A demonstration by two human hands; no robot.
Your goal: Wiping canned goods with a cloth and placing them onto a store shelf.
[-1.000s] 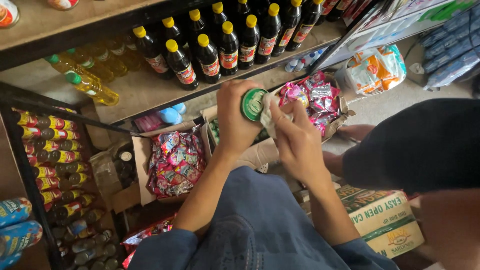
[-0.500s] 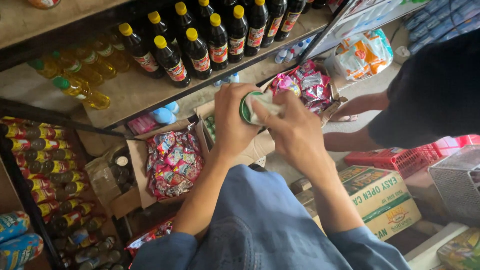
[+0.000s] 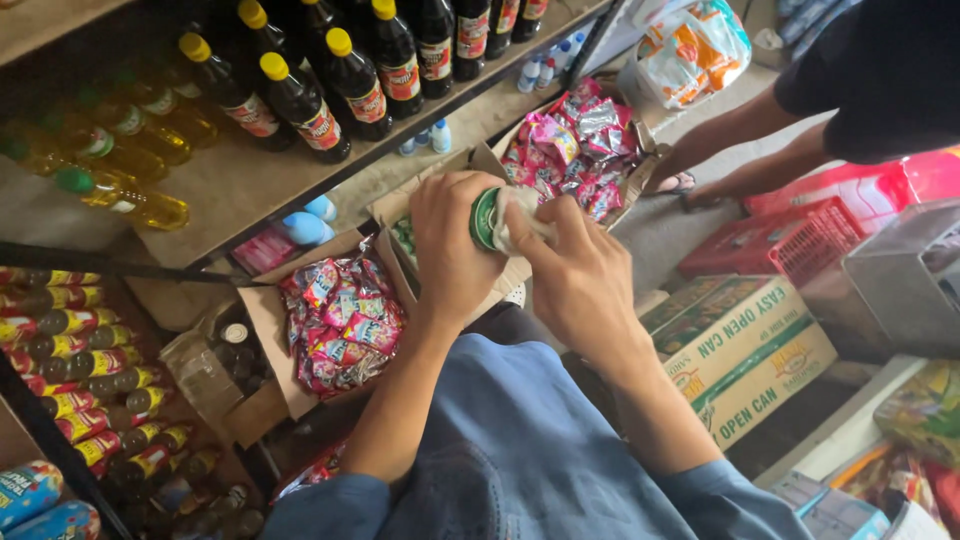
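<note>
Off to the left of the left hand [image 3: 450,245], an open brown cardboard box of red and pink foil sweet packets [image 3: 340,320] is sitting below a wooden shelf of dark glass bottles with yellow caps [image 3: 320,90]. The left hand is gripping a small green round tin can [image 3: 484,218], fingers wrapped closed around it. Just beside it, the right hand [image 3: 580,275] is pinching a crumpled white cloth [image 3: 520,215] against the can's end (fingers bunched together), with a printed green-and-cream cardboard carton [image 3: 745,345] lying to that hand's right.

Left hand [image 3: 452,245] grips green can [image 3: 484,218]; right hand [image 3: 580,275] presses white cloth [image 3: 520,215].
</note>
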